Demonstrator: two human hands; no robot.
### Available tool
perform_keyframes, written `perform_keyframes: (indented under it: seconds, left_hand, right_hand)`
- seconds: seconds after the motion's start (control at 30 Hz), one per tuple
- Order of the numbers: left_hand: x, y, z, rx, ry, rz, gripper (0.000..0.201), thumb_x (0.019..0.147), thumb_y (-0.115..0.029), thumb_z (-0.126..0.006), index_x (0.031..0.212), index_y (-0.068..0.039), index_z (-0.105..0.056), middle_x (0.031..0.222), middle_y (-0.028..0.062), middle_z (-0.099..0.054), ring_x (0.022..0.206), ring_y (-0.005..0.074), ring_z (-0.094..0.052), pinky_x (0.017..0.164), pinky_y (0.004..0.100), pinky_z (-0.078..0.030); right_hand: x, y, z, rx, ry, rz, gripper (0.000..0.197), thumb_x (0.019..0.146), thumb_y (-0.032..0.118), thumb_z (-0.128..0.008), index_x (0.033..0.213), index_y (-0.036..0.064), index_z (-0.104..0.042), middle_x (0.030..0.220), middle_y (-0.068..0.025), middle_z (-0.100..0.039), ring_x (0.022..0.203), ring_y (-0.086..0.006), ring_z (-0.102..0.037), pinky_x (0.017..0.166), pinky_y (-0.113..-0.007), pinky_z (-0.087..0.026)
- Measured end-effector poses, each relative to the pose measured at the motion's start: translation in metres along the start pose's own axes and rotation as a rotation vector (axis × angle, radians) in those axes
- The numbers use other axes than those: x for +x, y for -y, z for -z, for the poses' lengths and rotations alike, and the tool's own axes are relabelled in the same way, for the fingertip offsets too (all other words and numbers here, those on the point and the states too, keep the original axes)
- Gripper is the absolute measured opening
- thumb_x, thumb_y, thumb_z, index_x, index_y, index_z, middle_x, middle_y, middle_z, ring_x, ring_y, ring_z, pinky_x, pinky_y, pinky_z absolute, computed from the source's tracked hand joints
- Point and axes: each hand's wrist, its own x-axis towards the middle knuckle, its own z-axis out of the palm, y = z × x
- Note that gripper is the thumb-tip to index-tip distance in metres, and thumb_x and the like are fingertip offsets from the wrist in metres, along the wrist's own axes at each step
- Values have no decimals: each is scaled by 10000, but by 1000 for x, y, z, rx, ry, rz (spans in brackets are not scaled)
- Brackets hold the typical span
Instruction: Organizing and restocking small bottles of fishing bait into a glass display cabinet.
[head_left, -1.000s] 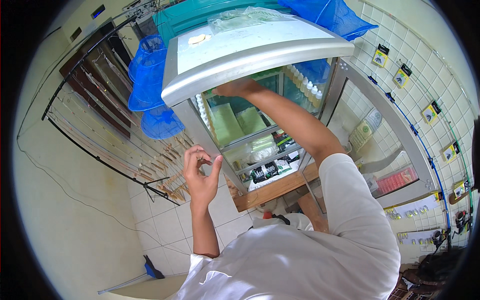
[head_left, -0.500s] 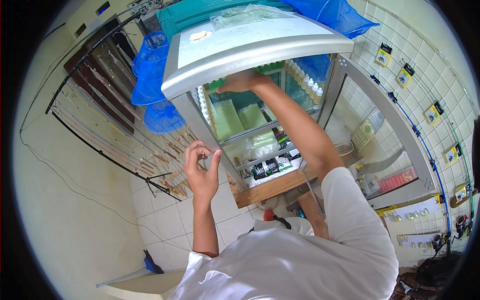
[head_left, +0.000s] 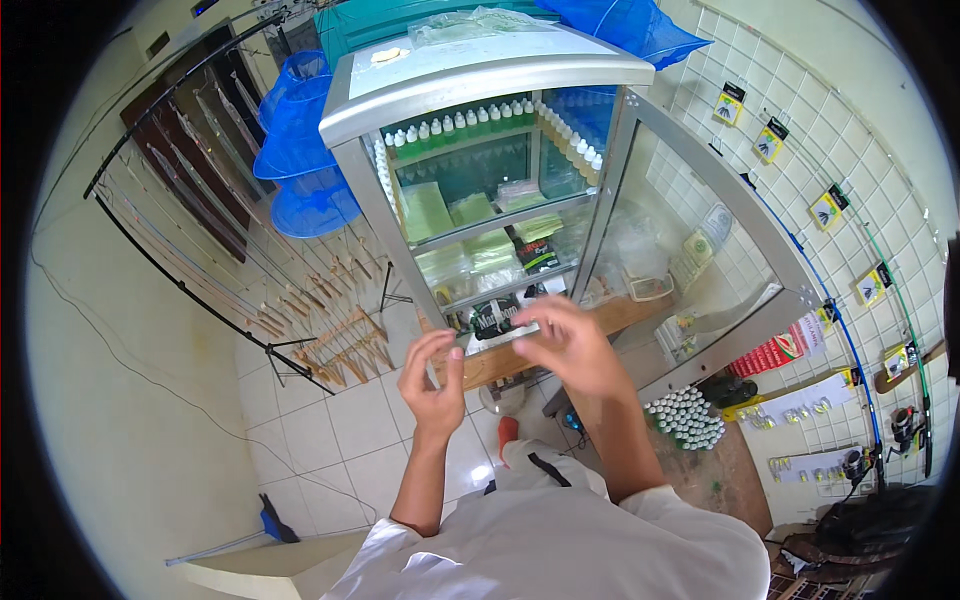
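Observation:
My left hand (head_left: 433, 388) is in front of the cabinet's lower left corner, thumb and curled fingers apart, with nothing seen in it. Slightly smeared by motion, my right hand (head_left: 575, 345) is in front of the bottom shelf, fingers apart, and no object shows in it. The glass display cabinet (head_left: 335, 137) has a metal frame. Along its upper back ledge stands a row of small white-capped bottles with green liquid (head_left: 460, 128). Amber bottles (head_left: 570, 140) line the right side. Green packets (head_left: 425, 210) lie on the shelf below, and a dark packet (head_left: 494, 318) lies at the bottom.
The cabinet's glass door (head_left: 715, 180) is swung open to the right. Many white-capped bottles (head_left: 687, 418) stand grouped at lower right. Blue nets (head_left: 305, 165) and a rod rack (head_left: 190, 295) are on the left. Fishing rods (head_left: 845, 330) lean along the tiled right wall.
My right hand has come out of the cabinet's upper part and down in front of its bottom. My left hand has shifted right and slightly down, off the frame. The view has moved too.

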Motion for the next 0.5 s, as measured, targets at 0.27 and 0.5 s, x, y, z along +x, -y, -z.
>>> perform_keyframes:
  seconds: [0.27,0.5]
  left_hand:
    - [-49,-23,-28,-132,179,59,129,875,39,-684,1004,27,-680,1013,144,-710,996,248,-662,936,370,-492]
    - [-69,-42,-57,-217,329,31,144,830,35,-727,970,22,-699,1001,133,-734,965,267,-694,880,356,-530]
  right_hand:
    - [-143,36,70,125,-106,-21,261,799,-14,-738,1054,28,-712,990,-104,-660,807,-171,-601,746,-311,-519]
    - [-189,-9,104,392,-924,63,435,971,242,-556,1281,-63,-572,1297,-165,-589,1191,-269,-571,976,-424,-457]
